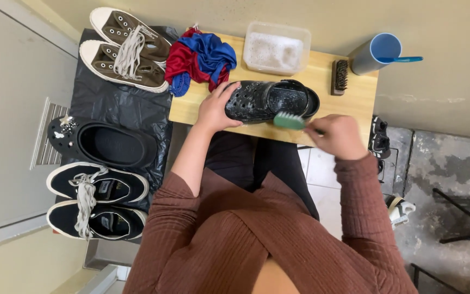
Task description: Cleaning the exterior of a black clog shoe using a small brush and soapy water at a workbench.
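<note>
**Soapy black clog under the brush on a small wooden table**

A black perforated rubber clog point(270, 100), flecked with white suds, lies on its side near the front edge of a light wooden tabletop point(354, 100). The left hand point(216, 111) cups the toe end of the clog, fingers curled over it and pressing it down. The right hand point(339, 136) is closed in a fist round the handle of a small green brush with white bristles point(289, 120), whose bristles touch the clog's heel side

Behind the clog sit a clear plastic tub of foamy water point(277, 48), a red and blue cloth point(199, 60) bunched up, a dark wooden-backed bristle brush point(341, 76) and a blue cup point(375, 53) holding a blue-handled item. To the person's left, on a black plastic sheet point(121, 100), lie a pair of brown canvas sneakers point(126, 49), a second black clog point(104, 142) and a pair of black laced sneakers point(96, 201)
</note>
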